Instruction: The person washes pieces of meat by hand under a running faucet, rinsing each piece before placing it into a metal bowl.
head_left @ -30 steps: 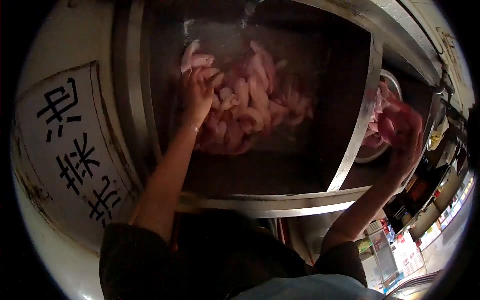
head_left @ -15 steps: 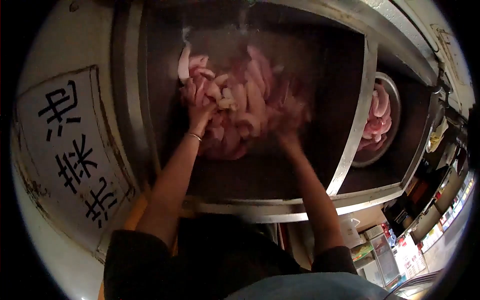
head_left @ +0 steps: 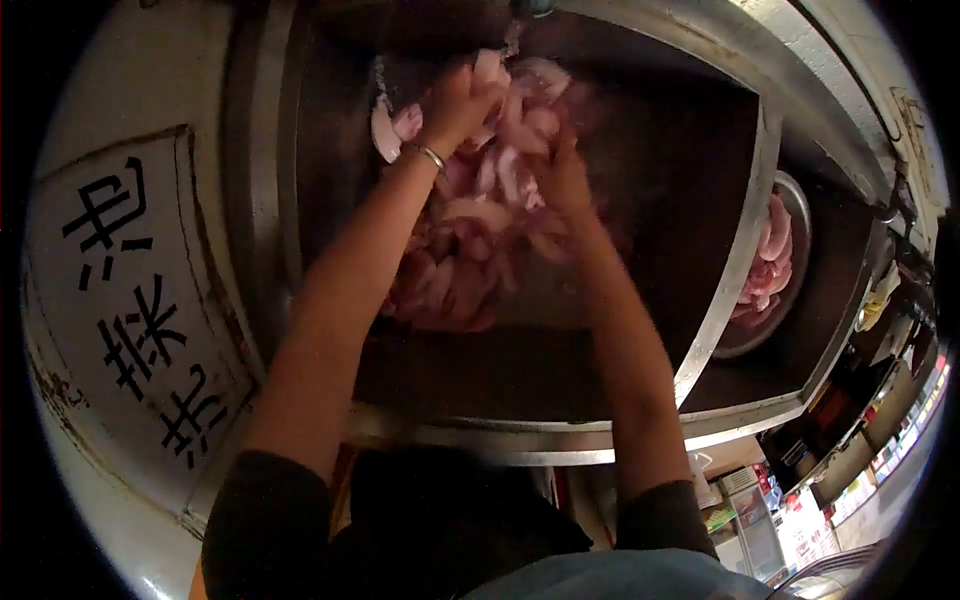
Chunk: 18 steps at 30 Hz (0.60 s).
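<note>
A heap of pale pink raw meat pieces [head_left: 455,285] lies in the large compartment of a metal sink [head_left: 520,395]. My left hand [head_left: 463,108], with a bracelet at the wrist, is at the far end of the heap, its fingers closed round raw meat. Against the heap's right side is my right hand [head_left: 566,178], also curled on meat; its fingertips are partly hidden. Running water [head_left: 512,40] falls by the left hand, and a second thin stream [head_left: 380,78] lands on a pale meat piece at the heap's left.
A metal divider [head_left: 735,260] separates this compartment from a smaller one on the right, where a round metal bowl [head_left: 800,215] holds more meat. A sign with black handwritten characters [head_left: 140,300] is on the left. Shelves with goods [head_left: 745,505] appear at lower right.
Both hands have moved away from me toward the far side of the sink, the left also rightward. Part of the meat has shifted with them, spreading the heap toward the far water stream.
</note>
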Each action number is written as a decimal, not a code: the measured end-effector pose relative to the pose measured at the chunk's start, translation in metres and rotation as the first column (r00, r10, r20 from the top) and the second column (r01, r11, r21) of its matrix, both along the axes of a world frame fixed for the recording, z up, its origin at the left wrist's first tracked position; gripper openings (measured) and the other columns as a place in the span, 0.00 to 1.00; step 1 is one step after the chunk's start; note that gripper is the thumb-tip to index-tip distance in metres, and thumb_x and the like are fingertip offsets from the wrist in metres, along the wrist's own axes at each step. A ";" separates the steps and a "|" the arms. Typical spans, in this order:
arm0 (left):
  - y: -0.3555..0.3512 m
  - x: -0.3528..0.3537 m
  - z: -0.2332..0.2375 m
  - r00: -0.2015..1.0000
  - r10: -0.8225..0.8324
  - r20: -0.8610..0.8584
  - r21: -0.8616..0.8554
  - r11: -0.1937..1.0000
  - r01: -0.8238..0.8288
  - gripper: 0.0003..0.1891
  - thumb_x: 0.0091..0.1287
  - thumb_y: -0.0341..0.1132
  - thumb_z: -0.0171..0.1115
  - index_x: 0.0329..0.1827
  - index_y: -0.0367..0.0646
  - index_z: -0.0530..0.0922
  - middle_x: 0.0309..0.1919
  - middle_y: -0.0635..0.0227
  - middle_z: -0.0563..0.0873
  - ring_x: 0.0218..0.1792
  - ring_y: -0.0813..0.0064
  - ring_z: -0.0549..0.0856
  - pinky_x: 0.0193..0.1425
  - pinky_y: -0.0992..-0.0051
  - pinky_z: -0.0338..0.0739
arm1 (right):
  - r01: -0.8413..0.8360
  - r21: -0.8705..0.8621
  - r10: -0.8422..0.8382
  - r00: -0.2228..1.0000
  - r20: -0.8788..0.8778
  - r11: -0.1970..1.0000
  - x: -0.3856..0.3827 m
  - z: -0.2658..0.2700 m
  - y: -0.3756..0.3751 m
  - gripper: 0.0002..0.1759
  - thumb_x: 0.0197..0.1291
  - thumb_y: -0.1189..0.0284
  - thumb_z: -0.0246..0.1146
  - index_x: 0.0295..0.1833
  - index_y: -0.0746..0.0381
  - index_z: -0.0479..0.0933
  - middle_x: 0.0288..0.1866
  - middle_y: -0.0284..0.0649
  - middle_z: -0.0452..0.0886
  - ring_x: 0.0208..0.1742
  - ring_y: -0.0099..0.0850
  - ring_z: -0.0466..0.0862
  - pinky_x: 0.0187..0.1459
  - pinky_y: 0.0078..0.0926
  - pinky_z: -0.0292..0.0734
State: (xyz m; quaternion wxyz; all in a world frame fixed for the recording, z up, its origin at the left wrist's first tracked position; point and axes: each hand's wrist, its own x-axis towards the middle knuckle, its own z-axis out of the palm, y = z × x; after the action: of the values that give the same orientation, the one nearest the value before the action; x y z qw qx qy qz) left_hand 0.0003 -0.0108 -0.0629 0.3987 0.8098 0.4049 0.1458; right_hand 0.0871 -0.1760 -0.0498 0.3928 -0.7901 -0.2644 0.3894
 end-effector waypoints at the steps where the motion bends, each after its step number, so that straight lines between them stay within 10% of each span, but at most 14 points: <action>1: 0.004 0.002 0.005 0.990 0.073 0.121 -0.241 0.970 -0.042 0.22 0.52 0.44 0.59 0.46 0.37 0.72 0.38 0.59 0.79 0.39 0.69 0.78 0.45 0.73 0.72 | 0.001 -0.009 -0.001 1.000 -0.013 1.000 0.006 0.012 0.008 0.36 0.50 0.69 0.61 0.62 0.64 0.54 0.54 0.53 0.67 0.56 0.46 0.68 0.53 0.33 0.65; 3: -0.001 0.002 0.009 0.960 0.179 0.217 -0.478 0.877 -0.056 0.21 0.54 0.43 0.58 0.46 0.38 0.72 0.37 0.62 0.79 0.39 0.72 0.78 0.44 0.73 0.72 | -0.159 0.123 0.037 0.744 0.667 0.980 0.017 0.033 0.020 0.35 0.47 0.70 0.63 0.61 0.63 0.57 0.50 0.54 0.71 0.50 0.49 0.73 0.50 0.36 0.68; 5: -0.002 0.009 0.018 0.858 0.470 0.208 -0.657 0.717 -0.233 0.18 0.55 0.40 0.57 0.45 0.39 0.73 0.35 0.68 0.79 0.35 0.76 0.77 0.40 0.75 0.73 | -0.228 0.195 0.033 0.725 0.688 0.954 0.018 0.028 0.044 0.36 0.47 0.70 0.65 0.61 0.63 0.56 0.48 0.53 0.72 0.47 0.46 0.74 0.48 0.35 0.70; 7: -0.002 0.011 0.068 0.870 0.413 0.269 -0.768 0.637 -0.065 0.14 0.56 0.38 0.55 0.43 0.40 0.74 0.35 0.68 0.78 0.36 0.77 0.78 0.39 0.77 0.73 | -0.294 0.265 0.027 0.714 0.700 0.918 0.005 0.033 0.064 0.37 0.46 0.69 0.66 0.61 0.64 0.56 0.46 0.52 0.73 0.44 0.43 0.76 0.45 0.34 0.71; 9: 0.003 0.008 0.073 0.774 0.507 0.378 -0.862 0.497 0.095 0.10 0.57 0.35 0.55 0.40 0.42 0.74 0.36 0.68 0.78 0.38 0.75 0.78 0.40 0.75 0.73 | 0.005 0.451 0.008 1.000 -0.027 0.893 -0.008 0.047 0.076 0.33 0.47 0.68 0.66 0.58 0.64 0.61 0.45 0.43 0.74 0.42 0.31 0.76 0.43 0.26 0.72; 12: 0.010 -0.003 0.079 0.639 0.709 0.297 -0.950 0.286 0.125 0.08 0.58 0.35 0.55 0.38 0.44 0.75 0.37 0.67 0.78 0.40 0.72 0.78 0.44 0.72 0.75 | -0.065 0.524 0.125 0.989 -0.081 0.849 0.011 0.022 0.081 0.30 0.48 0.75 0.65 0.58 0.62 0.62 0.49 0.46 0.74 0.51 0.33 0.74 0.51 0.27 0.71; 15: 0.016 -0.019 0.076 0.526 0.715 0.460 -0.887 0.340 0.314 0.08 0.58 0.37 0.57 0.38 0.45 0.75 0.38 0.66 0.78 0.41 0.71 0.78 0.47 0.69 0.75 | 0.083 0.448 0.144 0.882 -0.449 0.890 0.027 0.051 0.082 0.27 0.50 0.74 0.64 0.56 0.62 0.64 0.46 0.40 0.75 0.46 0.26 0.76 0.46 0.23 0.73; 18: 0.024 -0.028 0.054 0.423 0.828 0.369 -0.908 0.225 0.352 0.10 0.59 0.41 0.57 0.38 0.46 0.74 0.38 0.67 0.78 0.42 0.70 0.78 0.51 0.67 0.74 | 0.045 0.404 0.148 0.889 -0.434 0.914 0.039 0.071 0.095 0.23 0.52 0.71 0.63 0.54 0.64 0.67 0.41 0.36 0.76 0.42 0.22 0.76 0.41 0.18 0.73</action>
State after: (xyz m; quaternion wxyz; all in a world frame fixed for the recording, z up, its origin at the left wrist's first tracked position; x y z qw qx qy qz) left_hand -0.0274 0.0128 -0.0085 0.8918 0.0997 0.2906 0.3322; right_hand 0.1259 -0.0814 0.0214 0.5870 -0.5711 -0.2608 0.5112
